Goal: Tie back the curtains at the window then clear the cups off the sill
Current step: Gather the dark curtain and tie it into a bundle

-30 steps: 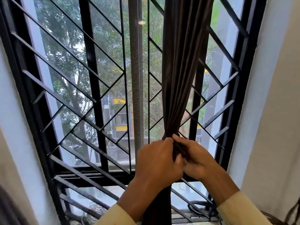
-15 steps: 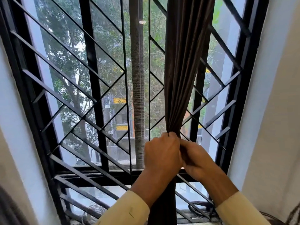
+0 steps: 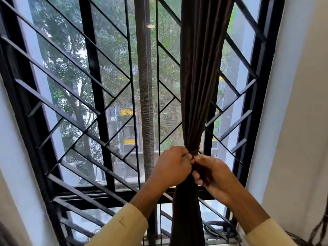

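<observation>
I see left hand [image 3: 173, 166], right hand [image 3: 213, 174], fingers curled, pinching gathered dark brown fabric curtain [image 3: 200, 86] at narrow dark tie band [image 3: 194, 151]. Curtain hangs right of centre, before black metal window grille [image 3: 92, 86].

Tie band [image 3: 195, 151]: only a short stretch shows just above the right hand [image 3: 213, 174]. The rest, and any knot, sits behind both hands. Left hand [image 3: 173, 166] fingertips curl out of sight against the curtain [image 3: 200, 86], so whether they pinch band or curtain can't be told. Dark cloth in the right hand is either band tail or curtain fold, unclear which. Curtain is cut off at the top and bottom edges. Sleeves [image 3: 124, 226] are cut off below the hands. Cable tangle [image 3: 221, 228] below the right hand is too murky to read. Dark strands [image 3: 319, 228] far right of it are clipped by the edge.
</observation>
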